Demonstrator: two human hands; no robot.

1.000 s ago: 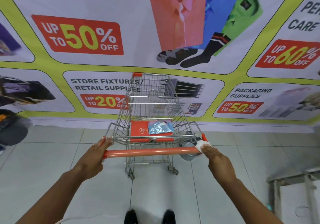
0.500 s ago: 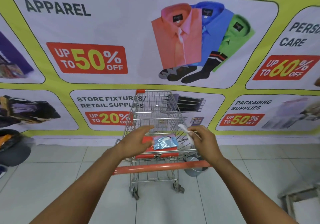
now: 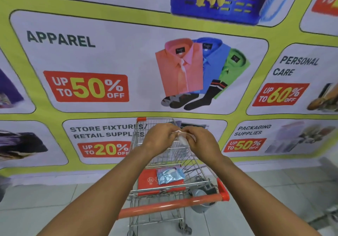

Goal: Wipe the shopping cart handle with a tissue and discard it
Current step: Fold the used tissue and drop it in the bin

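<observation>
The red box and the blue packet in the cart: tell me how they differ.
The red box is flat, rigid and straight-edged; the blue packet is crinkled, shiny and soft-looking. The red box is the larger and lies underneath; the blue packet is smaller and rests on top of it, toward its right side. The red box bears small printed emblems; print on the blue packet is too blurred to tell. Both lie in the cart basket, untouched by either hand.

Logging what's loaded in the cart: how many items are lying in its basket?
2: a red flat box on the basket floor of the shopping cart, and a blue foil packet lying on top of it. The forearms may hide more.
</observation>
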